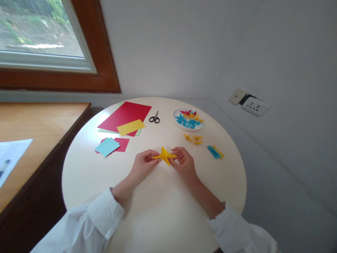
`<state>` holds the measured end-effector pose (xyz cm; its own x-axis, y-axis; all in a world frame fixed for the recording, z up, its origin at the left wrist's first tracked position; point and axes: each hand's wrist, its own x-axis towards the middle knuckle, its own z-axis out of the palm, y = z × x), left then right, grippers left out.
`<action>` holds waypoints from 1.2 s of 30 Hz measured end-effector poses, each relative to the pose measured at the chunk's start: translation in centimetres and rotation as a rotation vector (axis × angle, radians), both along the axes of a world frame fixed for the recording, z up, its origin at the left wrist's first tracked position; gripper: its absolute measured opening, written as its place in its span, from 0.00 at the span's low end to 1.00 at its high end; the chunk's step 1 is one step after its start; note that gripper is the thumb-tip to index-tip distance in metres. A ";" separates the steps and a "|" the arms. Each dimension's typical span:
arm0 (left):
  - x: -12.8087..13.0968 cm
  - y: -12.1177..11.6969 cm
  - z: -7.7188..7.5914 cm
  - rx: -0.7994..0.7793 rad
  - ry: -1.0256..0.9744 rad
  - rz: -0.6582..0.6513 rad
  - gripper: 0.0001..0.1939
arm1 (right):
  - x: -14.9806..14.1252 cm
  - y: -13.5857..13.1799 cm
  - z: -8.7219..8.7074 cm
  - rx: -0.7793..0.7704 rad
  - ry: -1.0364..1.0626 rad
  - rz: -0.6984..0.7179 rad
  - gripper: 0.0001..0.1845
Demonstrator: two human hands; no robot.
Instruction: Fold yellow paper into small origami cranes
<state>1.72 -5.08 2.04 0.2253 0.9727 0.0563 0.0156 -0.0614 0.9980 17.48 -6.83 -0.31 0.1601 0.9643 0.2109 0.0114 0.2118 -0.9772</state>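
A folded yellow paper piece (pixel 165 155) with several pointed flaps is held just above the round cream table (pixel 158 211), near its middle. My left hand (pixel 143 164) pinches its left tip with closed fingers. My right hand (pixel 184 162) grips its right side, fingers curled on the paper. Both arms wear white sleeves.
Large red sheet (pixel 123 116) with a yellow sheet (pixel 131 127) on it lies at the back left; small light blue squares (pixel 107 146) sit nearer. Black scissors (pixel 154 118), a white plate (pixel 189 119) of folded figures, three yellow folded figures (pixel 193 139) and blue-yellow strips (pixel 215 151) lie beyond.
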 end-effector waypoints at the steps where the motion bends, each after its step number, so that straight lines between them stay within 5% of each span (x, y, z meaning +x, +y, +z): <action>1: 0.1 0.0 -0.1 -0.027 -0.024 0.002 0.08 | -0.1 0.1 0.0 -0.003 0.014 0.007 0.17; 13: 0.5 0.7 -1.0 -0.092 -0.083 0.030 0.08 | -1.7 1.1 -0.4 -0.028 0.151 -0.007 0.19; 28: 1.7 5.9 -3.5 -0.045 -0.236 0.170 0.12 | -3.9 6.5 -0.8 0.004 0.183 -0.098 0.17; 36: 1.6 6.7 -3.4 -0.031 -0.234 0.222 0.10 | -3.9 6.6 -0.9 -0.002 0.170 -0.068 0.15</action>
<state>3.30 1.64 -1.36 -0.0084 0.9986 0.0515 -0.2045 -0.0521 0.9775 13.60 -0.27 -1.24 0.2578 0.9505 0.1736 -0.1402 0.2145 -0.9666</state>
